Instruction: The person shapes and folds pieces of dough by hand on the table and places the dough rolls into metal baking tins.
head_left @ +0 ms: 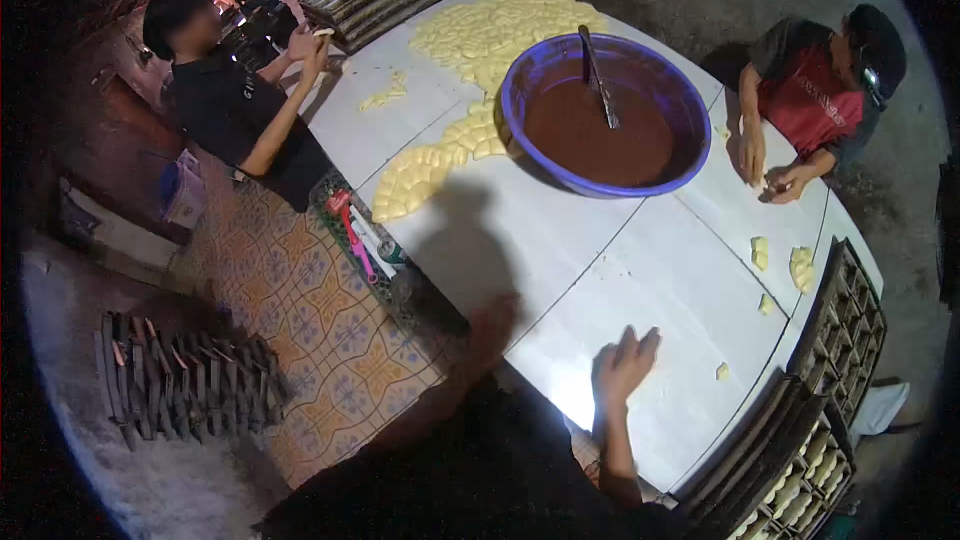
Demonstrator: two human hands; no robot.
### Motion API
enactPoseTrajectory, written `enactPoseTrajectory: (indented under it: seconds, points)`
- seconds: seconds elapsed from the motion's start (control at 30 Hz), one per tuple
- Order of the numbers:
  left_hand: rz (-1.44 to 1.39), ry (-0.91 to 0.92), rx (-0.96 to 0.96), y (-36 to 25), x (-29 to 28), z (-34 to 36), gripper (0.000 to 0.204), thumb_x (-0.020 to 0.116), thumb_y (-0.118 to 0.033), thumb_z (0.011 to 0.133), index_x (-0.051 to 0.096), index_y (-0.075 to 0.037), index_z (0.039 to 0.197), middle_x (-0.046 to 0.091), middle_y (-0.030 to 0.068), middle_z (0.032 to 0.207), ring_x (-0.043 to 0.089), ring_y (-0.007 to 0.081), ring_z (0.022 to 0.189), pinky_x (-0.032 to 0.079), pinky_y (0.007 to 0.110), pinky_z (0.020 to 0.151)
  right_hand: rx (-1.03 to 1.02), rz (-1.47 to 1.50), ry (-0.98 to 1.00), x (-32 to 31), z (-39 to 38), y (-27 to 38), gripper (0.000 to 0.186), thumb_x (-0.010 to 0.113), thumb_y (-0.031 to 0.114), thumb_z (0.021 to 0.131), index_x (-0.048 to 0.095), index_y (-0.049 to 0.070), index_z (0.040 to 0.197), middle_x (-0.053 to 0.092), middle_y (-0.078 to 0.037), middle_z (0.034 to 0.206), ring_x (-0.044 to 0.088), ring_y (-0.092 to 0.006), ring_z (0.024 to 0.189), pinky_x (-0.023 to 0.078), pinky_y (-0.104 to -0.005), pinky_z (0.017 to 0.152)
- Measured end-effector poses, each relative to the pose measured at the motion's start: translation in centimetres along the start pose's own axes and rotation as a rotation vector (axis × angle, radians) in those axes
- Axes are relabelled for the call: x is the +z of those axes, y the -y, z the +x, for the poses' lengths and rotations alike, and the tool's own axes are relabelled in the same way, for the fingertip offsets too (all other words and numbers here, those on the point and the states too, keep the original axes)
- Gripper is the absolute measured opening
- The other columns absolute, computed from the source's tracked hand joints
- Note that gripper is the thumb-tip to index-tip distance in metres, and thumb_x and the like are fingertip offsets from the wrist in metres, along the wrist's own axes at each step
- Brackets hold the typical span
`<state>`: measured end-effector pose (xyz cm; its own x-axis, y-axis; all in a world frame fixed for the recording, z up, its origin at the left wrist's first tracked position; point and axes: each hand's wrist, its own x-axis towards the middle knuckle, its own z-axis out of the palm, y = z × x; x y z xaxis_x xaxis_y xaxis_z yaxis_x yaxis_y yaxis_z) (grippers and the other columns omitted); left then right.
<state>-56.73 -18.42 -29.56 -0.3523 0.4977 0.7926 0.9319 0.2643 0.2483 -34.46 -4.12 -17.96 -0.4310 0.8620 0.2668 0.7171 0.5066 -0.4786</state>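
Observation:
Over the near part of the white tiled table point(560, 240), my right hand point(625, 365) is raised with its fingers apart and nothing in it. My left hand point(495, 325) is at the table's near edge, dark and blurred, so its fingers cannot be made out. Small pale dough pieces point(760, 253) lie right of my right hand, one of them point(722, 371) closest to it. Farther off stands a blue-purple basin point(606, 186) of brown paste point(590, 130), with a flat metal tool point(600, 85) leaning in it. Many yellowish dough pieces point(415, 180) spread left of and behind the basin.
Mould trays point(840, 340) line the right edge, the nearer one point(800, 490) filled with dough. More trays point(375, 0) are stacked at the far left. One co-worker point(250, 90) stands left and another point(820, 100) right, both handling small pieces. A pink-handled tool point(357, 245) lies by the left edge.

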Motion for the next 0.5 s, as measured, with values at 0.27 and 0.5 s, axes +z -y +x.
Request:
enactPoseTrajectory:
  seconds: [0.27,0.5]
  points:
    - [-0.487,-0.421,-1.082,19.1,-2.6,12.9,0.018,0.060,-0.014,0.086,0.063,-0.003,0.099,0.068,0.0118,0.089,0.066,0.0250,0.077,0.053,0.038,0.067,0.076,1.232,0.601,14.5,5.9,14.3,0.046,0.067,0.014,0.089,0.051,-0.001,0.130,0.057,-0.013,0.131,0.055,-0.0182,0.117,0.044,-0.0299,0.098]
    - [0.200,0.109,-0.816,28.4,-3.2,19.4,0.022,0.060,-0.020,0.081,0.060,0.002,0.081,0.065,0.0240,0.077,0.066,0.0396,0.073,0.052,0.042,0.059,0.080,0.990,0.450,30.8,18.3,30.7,0.056,0.065,0.006,0.084,0.039,-0.006,0.132,0.054,-0.011,0.105,0.052,-0.0168,0.095,0.047,-0.0298,0.083]
